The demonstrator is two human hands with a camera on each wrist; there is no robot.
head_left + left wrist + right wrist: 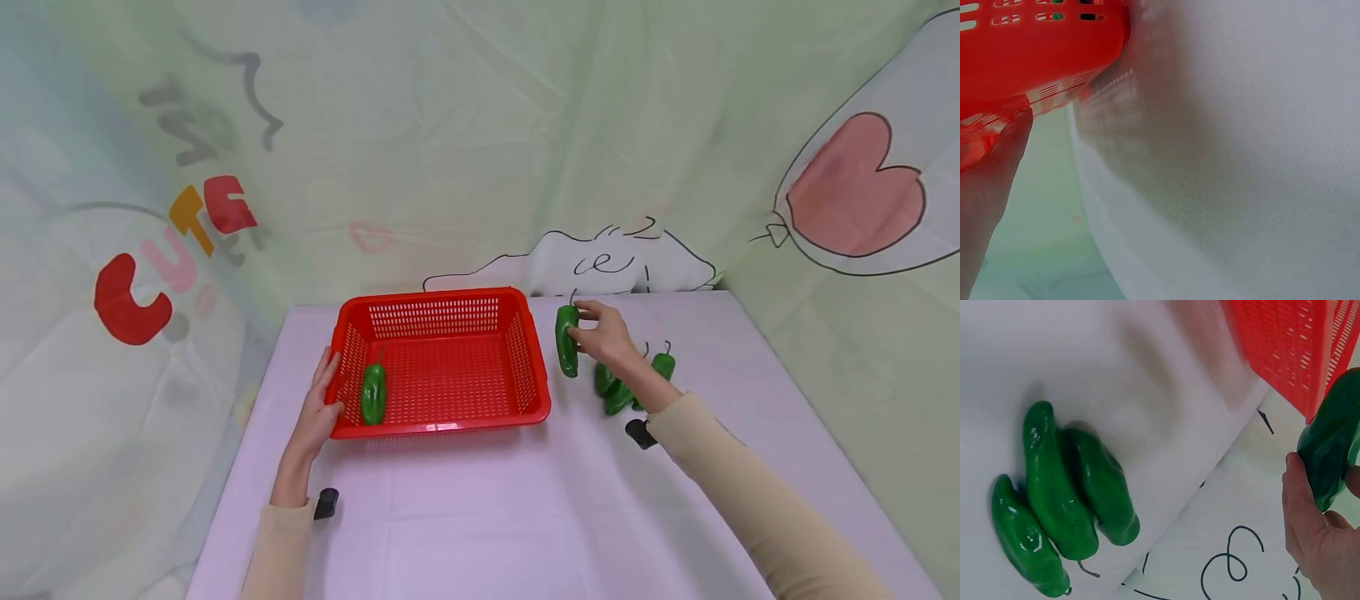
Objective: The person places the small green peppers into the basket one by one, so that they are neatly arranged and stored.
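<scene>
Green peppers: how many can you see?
5: one pepper in the red basket, another pepper in the right hand, and three peppers close together on the table right of the basket. Others might be hidden.

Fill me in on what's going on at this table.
A person is handling green peppers. The right hand holds one pepper up beside the right end of a red basket, while the left hand holds the basket's left end. One pepper lies inside, toward the left; three more peppers lie together on the table.
</scene>
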